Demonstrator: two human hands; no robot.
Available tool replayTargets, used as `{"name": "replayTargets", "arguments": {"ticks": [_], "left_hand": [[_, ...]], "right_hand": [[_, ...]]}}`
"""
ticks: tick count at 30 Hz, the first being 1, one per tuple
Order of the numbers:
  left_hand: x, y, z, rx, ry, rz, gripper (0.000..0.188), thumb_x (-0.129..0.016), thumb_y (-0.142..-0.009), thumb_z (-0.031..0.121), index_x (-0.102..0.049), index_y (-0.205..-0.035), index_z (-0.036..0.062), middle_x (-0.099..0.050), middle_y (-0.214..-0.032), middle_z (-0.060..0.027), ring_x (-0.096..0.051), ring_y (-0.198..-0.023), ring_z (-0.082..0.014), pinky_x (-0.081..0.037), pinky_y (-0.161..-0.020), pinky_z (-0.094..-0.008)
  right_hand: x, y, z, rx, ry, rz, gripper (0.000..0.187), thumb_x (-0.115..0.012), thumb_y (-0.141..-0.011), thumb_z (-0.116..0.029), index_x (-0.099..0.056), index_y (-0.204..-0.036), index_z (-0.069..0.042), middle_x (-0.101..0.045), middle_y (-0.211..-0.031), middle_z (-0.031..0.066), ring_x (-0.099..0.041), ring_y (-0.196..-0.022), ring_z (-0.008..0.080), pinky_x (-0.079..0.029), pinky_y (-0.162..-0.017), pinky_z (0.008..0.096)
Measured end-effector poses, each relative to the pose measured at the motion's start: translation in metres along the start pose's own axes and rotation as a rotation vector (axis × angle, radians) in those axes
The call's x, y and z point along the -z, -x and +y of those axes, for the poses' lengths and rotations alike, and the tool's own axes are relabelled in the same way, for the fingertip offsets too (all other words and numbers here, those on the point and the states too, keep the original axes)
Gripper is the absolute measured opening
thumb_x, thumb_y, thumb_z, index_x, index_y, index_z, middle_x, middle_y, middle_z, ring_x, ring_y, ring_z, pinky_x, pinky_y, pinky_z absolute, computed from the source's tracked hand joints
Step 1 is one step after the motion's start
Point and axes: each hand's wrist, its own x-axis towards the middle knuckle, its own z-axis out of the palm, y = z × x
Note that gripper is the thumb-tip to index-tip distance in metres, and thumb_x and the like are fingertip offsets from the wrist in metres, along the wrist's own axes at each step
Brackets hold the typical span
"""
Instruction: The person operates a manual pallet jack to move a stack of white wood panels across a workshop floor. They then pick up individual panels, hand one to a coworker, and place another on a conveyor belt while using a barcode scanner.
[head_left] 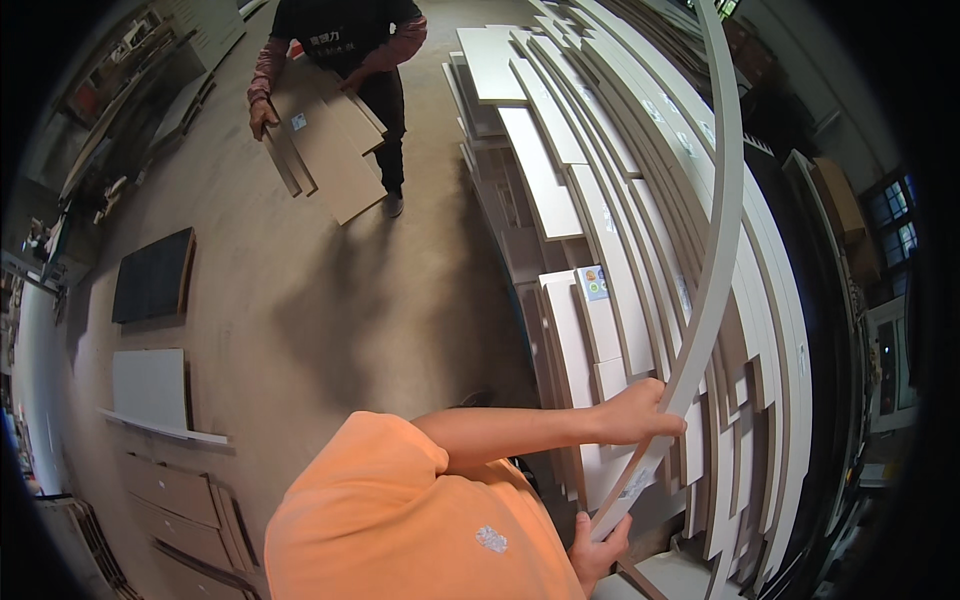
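A long, narrow white board [727, 170] runs from the top edge down to my body, bent in the picture by the lens. My left hand [640, 410] reaches across and is closed around it partway along. Lower down, my right hand [600, 548] grips the same board close to its near end, thumb on the near side. A small label [634, 484] sticks to the board between my hands. Just behind it lies a big pile of white panels [630, 260] of differing lengths, their ends stepped.
Far left, a person [345, 45] in dark clothes carries several brown panels [320, 130]. Along the left side are a dark panel [155, 275], a white panel [150, 385] and brown boards [180, 495]. A cardboard box [838, 200] sits beyond the pile at right.
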Motion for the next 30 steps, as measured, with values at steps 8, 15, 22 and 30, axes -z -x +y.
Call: {"name": "replayTargets", "arguments": {"ticks": [8,15,22,30], "left_hand": [[-0.02,0.077,0.01,0.065,-0.156,0.234,0.033,-0.071,-0.087,0.027,-0.067,-0.099,-0.0041,-0.072,-0.087,-0.0103,-0.069,-0.083,-0.0173,-0.056,-0.076,-0.0356],[-0.076,0.21,-0.017,-0.15,-0.306,0.43,0.018,-0.071,-0.09,0.011,-0.067,-0.103,-0.0012,-0.071,-0.095,-0.0073,-0.066,-0.085,-0.0168,-0.053,-0.075,-0.0318],[-0.098,0.331,-0.019,-0.303,0.042,0.952,0.024,-0.07,-0.088,0.008,-0.066,-0.11,-0.0003,-0.073,-0.101,-0.0103,-0.065,-0.1,-0.0164,-0.053,-0.085,-0.0353],[-0.192,0.584,-0.008,-0.691,0.01,1.844,0.024,-0.058,-0.099,0.023,-0.063,-0.108,0.0016,-0.072,-0.092,-0.0128,-0.044,-0.043,-0.0022,-0.032,-0.035,-0.0165]], "right_hand": [[-0.013,0.008,0.043,0.362,-0.071,-0.104,0.043,-0.083,-0.073,-0.015,-0.055,-0.102,-0.002,-0.066,-0.077,0.0168,-0.066,-0.062,0.0374,-0.052,-0.057,0.0418],[-0.033,0.035,0.082,0.686,-0.164,-0.219,0.043,-0.083,-0.075,-0.014,-0.053,-0.104,-0.004,-0.064,-0.076,0.0158,-0.066,-0.063,0.0377,-0.052,-0.056,0.0435],[-0.079,0.029,0.075,0.973,-0.103,-0.631,0.035,-0.08,-0.073,-0.012,-0.056,-0.097,-0.005,-0.063,-0.082,0.0158,-0.066,-0.071,0.0375,-0.052,-0.061,0.0423],[-0.114,0.076,0.018,1.313,0.059,-0.981,0.031,-0.077,-0.067,-0.01,-0.062,-0.094,-0.003,-0.065,-0.079,0.0188,-0.066,-0.073,0.0388,-0.052,-0.066,0.0422]]}}
